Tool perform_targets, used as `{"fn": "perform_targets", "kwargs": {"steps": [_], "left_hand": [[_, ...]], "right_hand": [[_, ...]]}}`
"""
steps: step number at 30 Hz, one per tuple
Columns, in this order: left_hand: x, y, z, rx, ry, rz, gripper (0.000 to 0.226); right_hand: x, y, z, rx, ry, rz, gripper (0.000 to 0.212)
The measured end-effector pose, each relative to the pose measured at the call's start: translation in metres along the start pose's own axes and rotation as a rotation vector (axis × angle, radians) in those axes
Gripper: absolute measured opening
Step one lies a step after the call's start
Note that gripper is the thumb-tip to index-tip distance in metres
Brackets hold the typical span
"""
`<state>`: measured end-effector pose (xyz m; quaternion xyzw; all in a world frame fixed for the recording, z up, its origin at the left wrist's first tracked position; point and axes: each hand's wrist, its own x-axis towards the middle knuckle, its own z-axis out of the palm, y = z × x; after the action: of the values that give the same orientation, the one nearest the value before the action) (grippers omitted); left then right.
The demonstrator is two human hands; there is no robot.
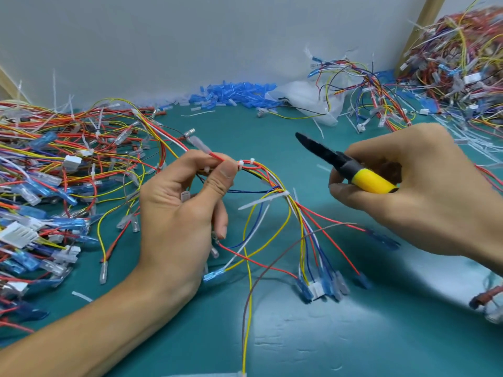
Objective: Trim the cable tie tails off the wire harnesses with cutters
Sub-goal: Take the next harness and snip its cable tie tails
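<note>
Teal matting covers the surface (pixel 353 336). Left hand (pixel 185 202) pinches the multicoloured wire harness (pixel 272 191), presenting its white cable-tie tail (pixel 261 200). Right hand (pixel 408 191) is closed around the yellow-handled black cutters (pixel 340 164), ready to snip.

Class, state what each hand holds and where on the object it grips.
Left hand pinches the wire harness near its upper cable ties. Right hand grips the cutters by the yellow handle, jaws free.

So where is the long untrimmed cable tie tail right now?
Centre of the head view: the cable tie tail juts left from the held harness, between the left hand and the right hand.
</note>
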<state>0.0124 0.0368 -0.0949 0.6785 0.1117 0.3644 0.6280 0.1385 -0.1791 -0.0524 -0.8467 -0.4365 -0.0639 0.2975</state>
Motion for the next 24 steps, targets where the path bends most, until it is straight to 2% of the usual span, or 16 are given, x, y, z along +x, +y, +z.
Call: {"fn": "perform_targets", "kwargs": {"steps": [3, 8, 16, 19, 22, 23, 24], "left_hand": [[0.001, -0.002, -0.002, -0.023, 0.019, 0.006, 0.01], [0.004, -0.016, -0.013, 0.066, -0.006, 0.051, 0.023], [0.004, -0.017, -0.014, 0.092, -0.013, 0.124, 0.023], [0.002, -0.014, -0.013, 0.091, -0.002, 0.137, 0.019], [-0.002, -0.006, -0.008, 0.025, -0.019, 0.148, 0.012], [-0.003, -0.004, -0.006, -0.018, -0.025, 0.131, 0.013], [-0.003, -0.003, -0.003, -0.046, -0.03, 0.106, 0.024]], "right_hand": [[0.001, -0.006, -0.007, -0.141, -0.022, -0.11, 0.008], [0.0, -0.007, -0.006, -0.258, -0.194, -0.123, 0.033], [-0.002, -0.013, -0.007, -0.349, -0.142, -0.154, 0.033], [-0.002, -0.014, -0.007, -0.405, -0.14, -0.102, 0.024], [-0.001, -0.016, -0.006, -0.336, -0.175, -0.046, 0.02], [-0.001, -0.017, -0.005, -0.262, -0.186, -0.023, 0.022], [0.0, -0.019, -0.005, -0.173, -0.188, 0.008, 0.023]]}}
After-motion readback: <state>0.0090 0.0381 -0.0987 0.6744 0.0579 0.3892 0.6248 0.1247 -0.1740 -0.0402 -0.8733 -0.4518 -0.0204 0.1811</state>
